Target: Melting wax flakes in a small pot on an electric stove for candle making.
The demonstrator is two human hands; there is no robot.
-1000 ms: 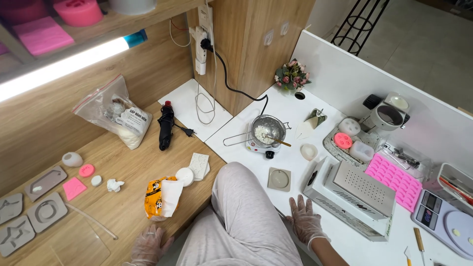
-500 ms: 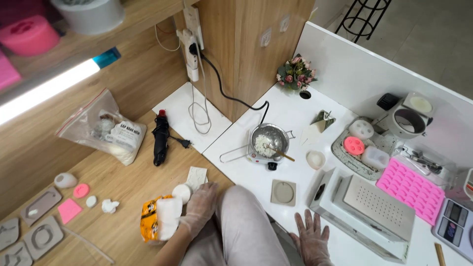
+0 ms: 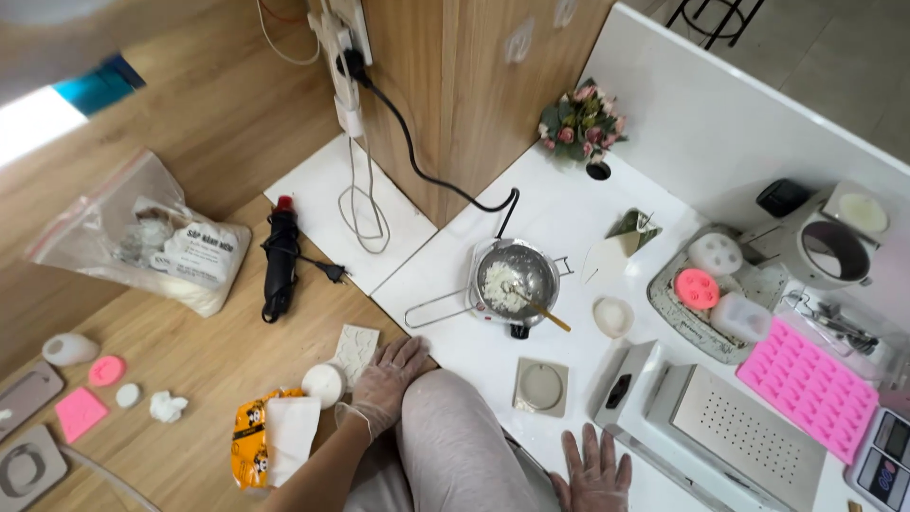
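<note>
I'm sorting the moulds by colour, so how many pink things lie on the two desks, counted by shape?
Round pink mould on the wooden desk: 1
Square pink pad: 1
Round pink mould on the grey tray: 1
Large pink cavity mat: 1
Total: 4

Your left hand (image 3: 391, 374) is hemmed in by the mould (image 3: 355, 349), candle (image 3: 324, 384) and packet (image 3: 265, 441); bare white counter (image 3: 445, 284) lies open toward the pot (image 3: 517, 276), centre frame.
</note>
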